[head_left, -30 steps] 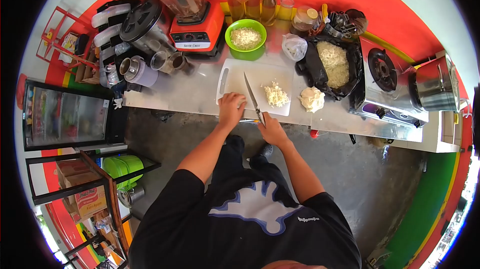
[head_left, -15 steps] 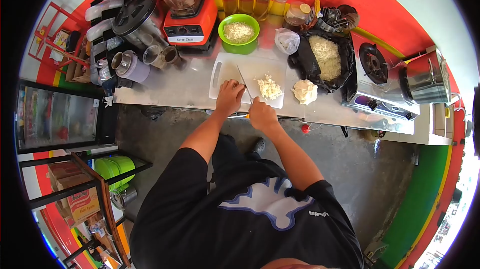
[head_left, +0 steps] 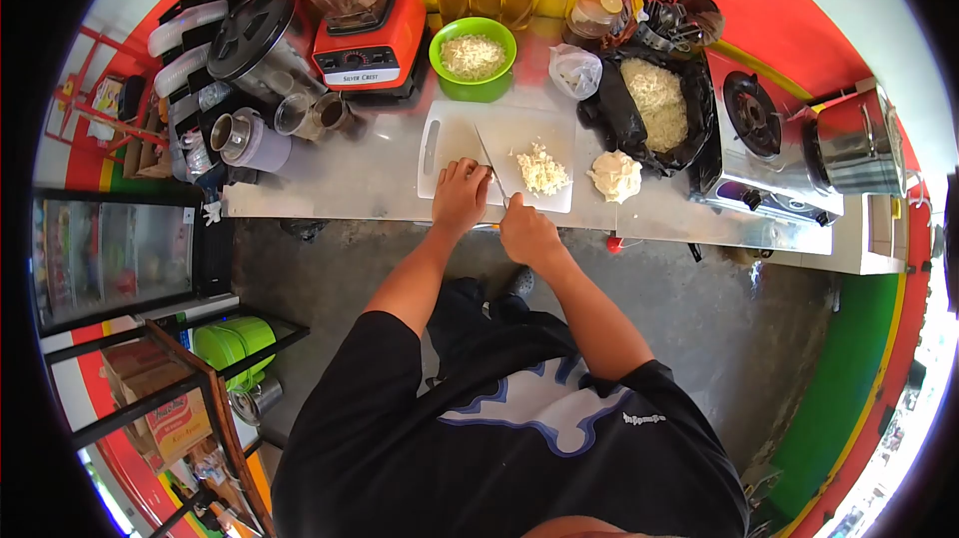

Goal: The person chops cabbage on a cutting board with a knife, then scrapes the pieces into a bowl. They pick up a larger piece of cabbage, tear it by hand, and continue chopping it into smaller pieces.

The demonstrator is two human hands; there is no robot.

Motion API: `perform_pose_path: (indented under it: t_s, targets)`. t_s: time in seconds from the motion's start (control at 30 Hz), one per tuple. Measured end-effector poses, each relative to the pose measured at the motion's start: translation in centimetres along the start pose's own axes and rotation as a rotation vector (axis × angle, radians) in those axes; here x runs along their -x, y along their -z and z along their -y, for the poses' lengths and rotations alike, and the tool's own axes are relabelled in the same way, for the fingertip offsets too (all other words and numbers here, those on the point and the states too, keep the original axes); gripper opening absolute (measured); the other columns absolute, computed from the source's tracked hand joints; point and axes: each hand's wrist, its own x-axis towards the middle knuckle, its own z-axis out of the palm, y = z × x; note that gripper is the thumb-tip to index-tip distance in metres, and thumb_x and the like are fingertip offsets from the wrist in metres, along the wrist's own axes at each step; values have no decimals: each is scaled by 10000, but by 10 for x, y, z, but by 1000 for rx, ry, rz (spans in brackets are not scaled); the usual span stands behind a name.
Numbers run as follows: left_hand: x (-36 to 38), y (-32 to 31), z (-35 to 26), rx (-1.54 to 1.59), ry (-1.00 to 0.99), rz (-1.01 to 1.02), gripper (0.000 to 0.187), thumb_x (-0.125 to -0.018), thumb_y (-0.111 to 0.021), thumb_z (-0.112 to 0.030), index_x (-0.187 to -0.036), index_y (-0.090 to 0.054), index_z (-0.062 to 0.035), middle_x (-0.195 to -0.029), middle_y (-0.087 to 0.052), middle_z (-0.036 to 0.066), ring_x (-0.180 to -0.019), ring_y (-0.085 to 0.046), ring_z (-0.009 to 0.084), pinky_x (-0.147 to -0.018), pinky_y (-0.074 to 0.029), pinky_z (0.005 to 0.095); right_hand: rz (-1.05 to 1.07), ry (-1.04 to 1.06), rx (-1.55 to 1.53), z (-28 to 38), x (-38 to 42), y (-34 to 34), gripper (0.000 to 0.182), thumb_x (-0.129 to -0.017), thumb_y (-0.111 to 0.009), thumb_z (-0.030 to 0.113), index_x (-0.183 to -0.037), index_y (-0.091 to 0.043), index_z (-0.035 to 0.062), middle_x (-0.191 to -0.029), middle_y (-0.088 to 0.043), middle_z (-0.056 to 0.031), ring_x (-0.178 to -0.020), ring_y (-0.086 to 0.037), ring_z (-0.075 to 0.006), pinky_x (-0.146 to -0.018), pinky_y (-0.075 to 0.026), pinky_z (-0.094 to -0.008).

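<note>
My right hand (head_left: 526,230) is closed around the handle of a knife (head_left: 489,156), whose blade points away from me over a white cutting board (head_left: 455,123). On the board's left part, my left hand (head_left: 462,194) has its fingers curled on a small pale piece beside the blade; its kind is mostly hidden by the fingers. A heap of chopped pale food (head_left: 542,170) lies on the board right of the knife. Just off the board's right edge, a larger pale lump (head_left: 615,176) sits on the metal counter.
Behind the board stands a green bowl (head_left: 438,60) of pale shreds. A red blender (head_left: 368,48) is at the back left. To the right are a black bag (head_left: 604,116) of pale shreds, a clear plastic bag (head_left: 574,72) and a gas stove (head_left: 739,163).
The view has shifted slightly. Both hands stay in nearly the same place on the board, the knife still beside the left fingers.
</note>
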Motion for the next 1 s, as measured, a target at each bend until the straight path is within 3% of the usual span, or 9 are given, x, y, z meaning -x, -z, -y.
perform_pose_path:
  t_s: [0.37, 0.67, 0.73, 1.0]
  targets:
    - [5, -2, 0, 44, -10, -18, 124, -918, -625, -152, -1034, -667, -133, -1009, -570, 46, -968, -562, 276, -859, -429, 422, 24, -36, -53, 3, -10, -17, 414, -935, -531, 94, -1279, -386, -85, -1026, -697, -289, -954, -707, -444, -799, -588, -481]
    - [5, -3, 1, 13, -39, 7, 110, -895, -628, -136, -1003, -646, -128, -1038, -566, 43, -974, -559, 276, -863, -419, 427, -29, -38, -37, 1, -14, -26, 369, -911, -559, 78, -1218, -404, -55, -991, -707, -273, -897, -726, -423, -767, -597, -486]
    - [4, -2, 0, 0, -42, 13, 108, -897, -622, -136, -1004, -636, -126, -1044, -566, 44, -975, -558, 278, -866, -418, 430, -48, -37, -77, 2, -16, -24, 232, -984, -495, 177, -1114, -425, -2, -907, -700, -289, -877, -701, -471, -791, -562, -545]
    - [-1, 2, -5, 3, -37, 23, 141, -923, -588, -166, -1049, -594, -102, -1033, -590, 67, -974, -562, 295, -858, -416, 437, -53, -37, -99, -5, -4, -29, 248, -979, -505, 178, -1127, -420, -2, -947, -698, -294, -907, -700, -460, -809, -563, -529]
